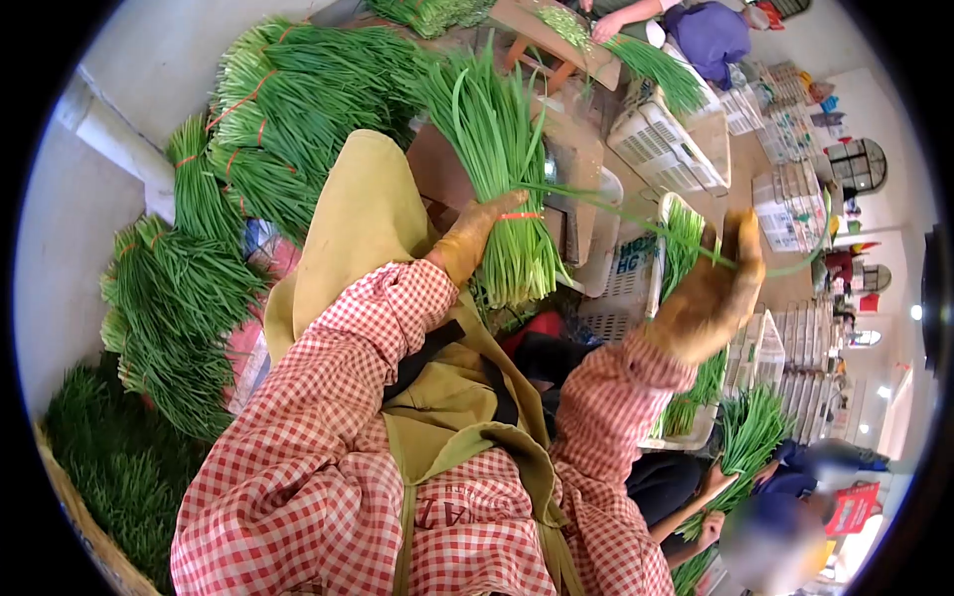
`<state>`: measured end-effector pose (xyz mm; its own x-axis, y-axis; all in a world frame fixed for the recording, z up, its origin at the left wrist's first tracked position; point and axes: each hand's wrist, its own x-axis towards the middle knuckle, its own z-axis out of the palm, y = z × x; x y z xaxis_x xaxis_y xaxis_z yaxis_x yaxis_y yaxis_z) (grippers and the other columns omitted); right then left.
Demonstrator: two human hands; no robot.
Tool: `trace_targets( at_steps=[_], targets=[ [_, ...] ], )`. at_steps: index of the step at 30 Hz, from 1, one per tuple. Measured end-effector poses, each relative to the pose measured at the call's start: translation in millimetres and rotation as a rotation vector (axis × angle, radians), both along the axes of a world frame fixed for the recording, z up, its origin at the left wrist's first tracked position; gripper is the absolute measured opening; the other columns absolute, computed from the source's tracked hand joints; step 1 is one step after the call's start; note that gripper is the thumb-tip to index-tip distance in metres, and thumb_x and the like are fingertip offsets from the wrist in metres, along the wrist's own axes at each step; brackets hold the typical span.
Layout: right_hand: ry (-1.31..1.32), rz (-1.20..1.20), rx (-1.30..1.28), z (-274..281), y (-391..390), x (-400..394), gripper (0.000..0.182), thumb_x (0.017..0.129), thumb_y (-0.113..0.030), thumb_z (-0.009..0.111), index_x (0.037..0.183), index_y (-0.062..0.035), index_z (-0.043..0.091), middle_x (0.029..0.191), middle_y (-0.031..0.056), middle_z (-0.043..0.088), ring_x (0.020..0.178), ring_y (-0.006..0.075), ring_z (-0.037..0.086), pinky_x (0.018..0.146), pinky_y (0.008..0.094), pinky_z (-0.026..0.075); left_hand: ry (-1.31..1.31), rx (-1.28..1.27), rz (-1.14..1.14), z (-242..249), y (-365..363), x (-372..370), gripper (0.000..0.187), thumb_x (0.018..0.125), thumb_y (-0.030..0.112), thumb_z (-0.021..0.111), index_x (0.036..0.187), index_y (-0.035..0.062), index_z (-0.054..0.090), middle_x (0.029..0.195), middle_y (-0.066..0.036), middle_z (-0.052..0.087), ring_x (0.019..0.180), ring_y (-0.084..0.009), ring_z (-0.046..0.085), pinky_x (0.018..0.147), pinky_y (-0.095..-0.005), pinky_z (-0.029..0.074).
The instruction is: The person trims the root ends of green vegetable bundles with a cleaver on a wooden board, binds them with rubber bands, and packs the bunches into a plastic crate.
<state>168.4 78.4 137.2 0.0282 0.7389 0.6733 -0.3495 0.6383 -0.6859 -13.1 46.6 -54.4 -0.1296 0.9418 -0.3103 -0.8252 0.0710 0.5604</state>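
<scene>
My left hand (469,241) is closed around a bunch of green chives (487,129). A red band (520,216) circles the bunch near its pale cut ends, which point downward. Out to the right, my right hand (704,293) is raised, its fingers close together. A long loose chive blade (621,213) stretches from the bunch to this hand and curves out beyond it. The blade crosses at the fingers, which hold it; part of the grip is hidden.
Banded chive bundles (298,109) are heaped on the left, with more chives (129,477) lower down. White plastic crates (666,149) stand on the right, one crate (701,432) holding chives. One co-worker's hands (714,487) grip chives; another person (706,35) bends over a bench (552,35).
</scene>
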Motion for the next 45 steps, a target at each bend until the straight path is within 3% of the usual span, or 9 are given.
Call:
trace_targets(
  at_steps=[5, 12, 17, 23, 27, 30, 34, 43, 45],
  targets=[
    [0.041, 0.431, -0.025, -11, -33, 24, 0.027, 0.095, -0.022, 0.059, 0.111, -0.0003, 0.065, 0.126, 0.0171, 0.059, 0.111, 0.0216, 0.06, 0.105, 0.0495, 0.041, -0.107, -0.024, 0.087, -6, 10, -2, 0.042, 0.079, 0.027, 0.075, 0.109, 0.0002, 0.064, 0.1, -0.012, 0.067, 0.085, -0.0214, 0.066, 0.072, -0.035, 0.057],
    [0.125, 0.369, -0.078, 8, -48, 18, 0.019, 0.096, -0.019, 0.058, 0.097, 0.0005, 0.06, 0.119, 0.0208, 0.057, 0.086, 0.0182, 0.06, 0.088, 0.0461, 0.051, 0.215, -0.005, 0.132, 14, 3, -8, 0.045, 0.082, 0.017, 0.071, 0.121, 0.0013, 0.055, 0.113, -0.012, 0.064, 0.102, -0.0193, 0.063, 0.094, -0.0318, 0.049],
    [0.19, 0.325, -0.174, 10, 19, 48, 0.025, 0.099, -0.022, 0.052, 0.1, 0.0016, 0.06, 0.114, 0.0205, 0.06, 0.072, 0.0126, 0.059, 0.066, 0.0242, 0.053, 0.26, 0.157, -0.034, 3, 3, -20, 0.051, 0.082, 0.018, 0.074, 0.125, 0.0008, 0.052, 0.113, -0.012, 0.064, 0.099, -0.0195, 0.063, 0.09, -0.0325, 0.051],
    [0.398, 0.18, -0.661, -19, 146, 65, 0.031, 0.099, -0.028, 0.05, 0.108, -0.001, 0.063, 0.113, 0.0153, 0.066, 0.095, 0.0212, 0.062, 0.082, 0.0376, 0.05, 0.177, 0.105, -0.308, 14, -11, -10, 0.056, 0.084, 0.033, 0.073, 0.128, 0.0044, 0.053, 0.112, -0.006, 0.063, 0.098, -0.0155, 0.061, 0.086, -0.03, 0.052],
    [0.436, 0.732, -0.687, -52, 197, 102, 0.033, 0.101, -0.027, 0.044, 0.112, -0.0013, 0.061, 0.103, 0.0118, 0.07, 0.075, 0.014, 0.061, 0.061, 0.0292, 0.049, 0.036, 0.081, -0.316, 3, -7, 3, 0.062, 0.086, 0.044, 0.07, 0.129, 0.004, 0.052, 0.11, -0.008, 0.065, 0.095, -0.0182, 0.064, 0.083, -0.0328, 0.055],
    [0.056, 0.318, -0.659, -33, 164, 82, 0.031, 0.1, -0.029, 0.048, 0.107, -0.0039, 0.063, 0.096, 0.0096, 0.071, 0.058, 0.0059, 0.055, 0.047, 0.0217, 0.041, -0.147, -0.033, -0.357, -7, 0, -2, 0.062, 0.086, 0.046, 0.069, 0.129, 0.0038, 0.052, 0.108, -0.011, 0.066, 0.09, -0.0214, 0.067, 0.081, -0.0361, 0.057],
    [-1.23, 0.154, -0.688, -7, 79, 45, 0.03, 0.098, -0.029, 0.053, 0.097, -0.0033, 0.068, 0.088, 0.0049, 0.07, 0.055, 0.0066, 0.053, 0.049, 0.0216, 0.041, -0.188, -0.031, -0.195, -8, 6, -6, 0.063, 0.084, 0.052, 0.068, 0.122, 0.0031, 0.057, 0.101, -0.014, 0.069, 0.08, -0.0216, 0.069, 0.075, -0.0354, 0.059],
    [-1.511, 0.546, -1.001, -49, 15, 48, 0.023, 0.097, -0.02, 0.058, 0.103, -0.0002, 0.068, 0.086, 0.0025, 0.065, 0.065, 0.0101, 0.057, 0.062, 0.0229, 0.047, 0.126, 0.039, -0.04, -9, 7, -13, 0.055, 0.085, 0.04, 0.071, 0.125, 0.0058, 0.054, 0.106, -0.008, 0.065, 0.086, -0.0189, 0.067, 0.076, -0.0344, 0.058],
    [-1.344, 0.542, -0.703, -67, 12, 54, 0.024, 0.097, -0.021, 0.058, 0.104, -0.0001, 0.067, 0.094, 0.0041, 0.064, 0.074, 0.0121, 0.059, 0.068, 0.0238, 0.048, 0.156, 0.051, -0.037, -11, 8, -14, 0.055, 0.086, 0.039, 0.071, 0.125, 0.0056, 0.054, 0.105, -0.008, 0.065, 0.086, -0.0188, 0.066, 0.076, -0.0339, 0.058]
  ],
)
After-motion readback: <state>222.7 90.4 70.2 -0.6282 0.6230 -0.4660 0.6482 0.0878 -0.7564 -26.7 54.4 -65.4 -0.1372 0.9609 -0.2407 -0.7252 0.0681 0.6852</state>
